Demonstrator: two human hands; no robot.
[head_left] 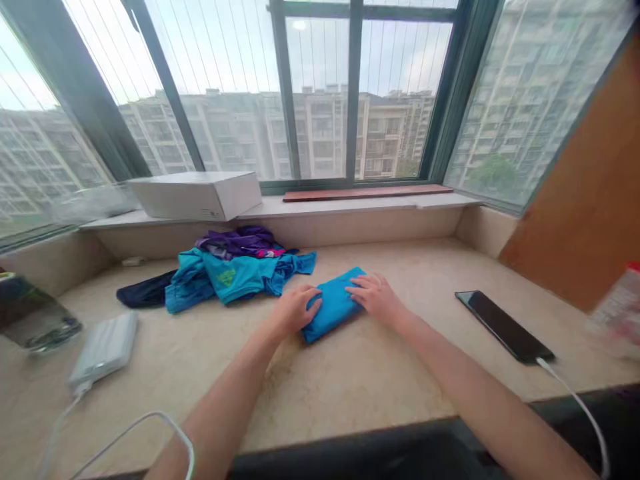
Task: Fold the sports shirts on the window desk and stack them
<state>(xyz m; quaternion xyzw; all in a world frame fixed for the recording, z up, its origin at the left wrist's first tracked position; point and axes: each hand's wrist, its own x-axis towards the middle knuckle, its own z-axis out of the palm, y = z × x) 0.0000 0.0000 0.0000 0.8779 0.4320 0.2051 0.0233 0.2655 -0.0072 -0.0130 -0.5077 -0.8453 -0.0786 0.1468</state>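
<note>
A bright blue cloth (333,305), folded into a flat, slightly slanting rectangle, lies mid-tabletop (365,380), right of a loose heap of clothes (240,267). The left hand (296,308) rests on its left end, thumb parted from loosely bent fingers; the right hand (377,298) lies on its far right edge, fingers slightly spread. The white box (195,198) on the ledge (350,205) looks closed; the contents of the blurred red-topped container (617,310) are unclear

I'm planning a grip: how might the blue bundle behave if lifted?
The blue bundle is probably light, as it looks like folded cloth. It may flop open, since no tie shows. It seems unlikely to roll, given its flat shape.
</note>
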